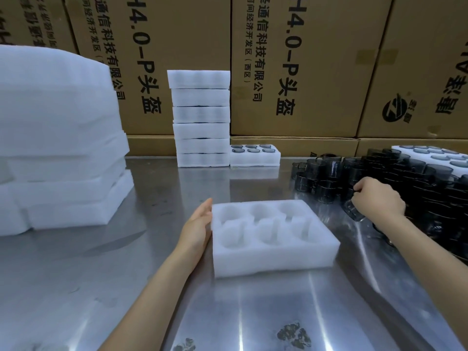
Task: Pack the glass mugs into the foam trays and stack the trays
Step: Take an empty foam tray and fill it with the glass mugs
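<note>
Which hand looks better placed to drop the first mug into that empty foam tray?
The right hand: it already grips a glass mug beside the mug pile. The left hand rests flat against the empty foam tray, steadying it.

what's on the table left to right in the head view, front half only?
pile of loose foam sheets → left hand resting against the empty foam tray → right hand gripping a dark glass mug → heap of unpacked mugs.
</note>
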Tool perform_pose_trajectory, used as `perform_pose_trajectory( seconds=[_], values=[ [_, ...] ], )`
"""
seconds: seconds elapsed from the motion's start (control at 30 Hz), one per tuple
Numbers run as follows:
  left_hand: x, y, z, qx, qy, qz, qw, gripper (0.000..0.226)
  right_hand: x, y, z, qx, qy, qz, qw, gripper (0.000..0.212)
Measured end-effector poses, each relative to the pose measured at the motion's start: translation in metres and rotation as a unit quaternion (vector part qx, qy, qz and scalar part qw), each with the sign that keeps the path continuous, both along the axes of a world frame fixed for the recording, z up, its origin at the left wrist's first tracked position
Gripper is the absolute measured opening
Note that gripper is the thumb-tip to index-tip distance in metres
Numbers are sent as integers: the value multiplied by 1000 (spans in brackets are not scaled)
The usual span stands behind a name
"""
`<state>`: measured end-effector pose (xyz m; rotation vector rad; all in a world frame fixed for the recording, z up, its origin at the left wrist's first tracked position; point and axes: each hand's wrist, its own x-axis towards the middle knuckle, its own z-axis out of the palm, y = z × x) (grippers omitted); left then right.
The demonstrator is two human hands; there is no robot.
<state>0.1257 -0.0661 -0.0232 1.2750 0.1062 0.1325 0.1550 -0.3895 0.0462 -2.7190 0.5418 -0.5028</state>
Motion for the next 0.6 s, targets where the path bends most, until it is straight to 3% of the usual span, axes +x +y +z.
perform_pose_trajectory(
  seconds=[0.13,0.27,0.4,0.6],
  values=[
    [-2,1,-1,5,2,2,1000,45,-10,34,18,43,-85,101,990,28],
    [0,-1,-1,18,7,9,1000,46,-32,104,33,47,-187,257,947,24],
    [0,-1,-1,38,7,4,999,45,-41,171,26,19,-147,374,915,27],
    [-4,-1,2,27,20,3,999,42,-29,194,7,-28,-88,377,921,29]
  ],
)
